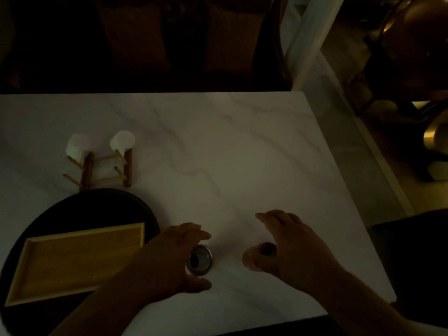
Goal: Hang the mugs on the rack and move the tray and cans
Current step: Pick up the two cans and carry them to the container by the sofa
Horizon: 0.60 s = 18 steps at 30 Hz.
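Note:
Two white mugs (78, 146) (122, 141) hang on two small wooden racks (86, 171) (128, 169) at the table's left. In front of them a wooden tray (72, 260) lies on a round black mat (101, 204). A silver-topped can (199, 260) stands upright between the spread fingers and thumb of my left hand (169, 260); I see a gap around its top. A second, reddish can (257, 257) stands next to the palm of my right hand (295, 248), whose fingers are stretched out past it. The light is dim and contact is hard to judge.
The white marble table (218, 154) ends at its right edge near dark chairs and a gold-coloured metal leg (434, 137). More dark chairs stand behind the far edge. The near edge runs just under my forearms.

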Motion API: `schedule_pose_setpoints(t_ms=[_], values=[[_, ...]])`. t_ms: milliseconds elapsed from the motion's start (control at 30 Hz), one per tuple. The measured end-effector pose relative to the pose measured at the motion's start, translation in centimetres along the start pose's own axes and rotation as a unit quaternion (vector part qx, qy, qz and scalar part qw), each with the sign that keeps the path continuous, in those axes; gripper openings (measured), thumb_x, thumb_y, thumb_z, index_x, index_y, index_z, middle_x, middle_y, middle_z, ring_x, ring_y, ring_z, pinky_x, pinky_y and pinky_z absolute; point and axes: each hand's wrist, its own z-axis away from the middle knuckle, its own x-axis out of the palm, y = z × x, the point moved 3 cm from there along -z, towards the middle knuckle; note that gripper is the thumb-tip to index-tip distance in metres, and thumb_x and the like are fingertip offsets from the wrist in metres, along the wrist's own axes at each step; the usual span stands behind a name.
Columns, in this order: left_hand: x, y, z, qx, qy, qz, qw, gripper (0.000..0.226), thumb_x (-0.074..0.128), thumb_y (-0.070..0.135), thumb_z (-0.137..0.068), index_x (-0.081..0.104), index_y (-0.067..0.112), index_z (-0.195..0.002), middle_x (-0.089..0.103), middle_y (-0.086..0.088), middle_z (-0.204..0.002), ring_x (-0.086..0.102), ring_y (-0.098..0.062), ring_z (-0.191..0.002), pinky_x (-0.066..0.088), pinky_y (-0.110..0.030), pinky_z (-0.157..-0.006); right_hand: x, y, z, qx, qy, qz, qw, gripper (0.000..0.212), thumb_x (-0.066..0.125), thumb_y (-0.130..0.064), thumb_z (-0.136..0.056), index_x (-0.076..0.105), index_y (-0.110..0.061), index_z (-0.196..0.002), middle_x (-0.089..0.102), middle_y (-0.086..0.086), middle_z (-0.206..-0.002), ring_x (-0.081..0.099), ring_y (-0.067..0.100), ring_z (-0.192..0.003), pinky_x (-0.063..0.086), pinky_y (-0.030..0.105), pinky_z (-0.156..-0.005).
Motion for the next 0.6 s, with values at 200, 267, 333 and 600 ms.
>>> schedule_pose_setpoints(t_ms=[200, 267, 333, 600], values=[[0.4, 0.6, -0.4, 0.027, 0.008, -0.047, 0.998, 0.087, 0.065, 0.076, -0.065, 0.044, 0.043, -0.142, 0.038, 0.018, -0.145, 0.041, -0.009, -0.130, 0.040, -0.031, -0.105, 1.5, 1.3, 1.6, -0.018, -0.068, 0.013, 0.997, 0.099, 0.053, -0.087, -0.075, 0.028, -0.037, -0.157, 0.041, -0.012, -0.148, 0.045, 0.017, -0.128, 0.047, 0.036, -0.104], [0.3, 0.7, -0.8, 0.029, 0.018, -0.061, 0.998, 0.080, 0.070, 0.068, -0.068, 0.048, 0.038, -0.139, 0.043, 0.015, -0.138, 0.047, -0.011, -0.124, 0.043, -0.031, -0.100, 2.2, 1.5, 1.9, -0.018, -0.086, 0.020, 0.996, 0.096, 0.057, -0.081, -0.078, 0.026, -0.037, -0.157, 0.038, -0.010, -0.150, 0.045, 0.020, -0.130, 0.047, 0.038, -0.105], [0.1, 0.6, -1.0, 0.021, 0.024, -0.061, 0.998, 0.075, 0.071, 0.064, -0.069, 0.050, 0.037, -0.136, 0.048, 0.013, -0.133, 0.051, -0.013, -0.119, 0.046, -0.032, -0.097, 2.6, 1.6, 2.0, -0.014, -0.084, 0.017, 0.996, 0.085, 0.060, -0.069, -0.084, 0.027, -0.037, -0.155, 0.039, -0.008, -0.150, 0.048, 0.021, -0.130, 0.049, 0.038, -0.103], [-2.0, 0.0, -1.3, 0.005, 0.111, -0.003, 0.994, 0.071, 0.071, 0.061, -0.060, 0.064, 0.024, -0.120, 0.061, 0.007, -0.112, 0.066, -0.019, -0.093, 0.055, -0.034, -0.076, 1.7, 1.0, 1.0, -0.003, -0.026, -0.007, 1.000, 0.067, 0.064, -0.056, -0.084, 0.037, -0.038, -0.143, 0.047, -0.011, -0.139, 0.054, 0.018, -0.121, 0.055, 0.035, -0.094]])
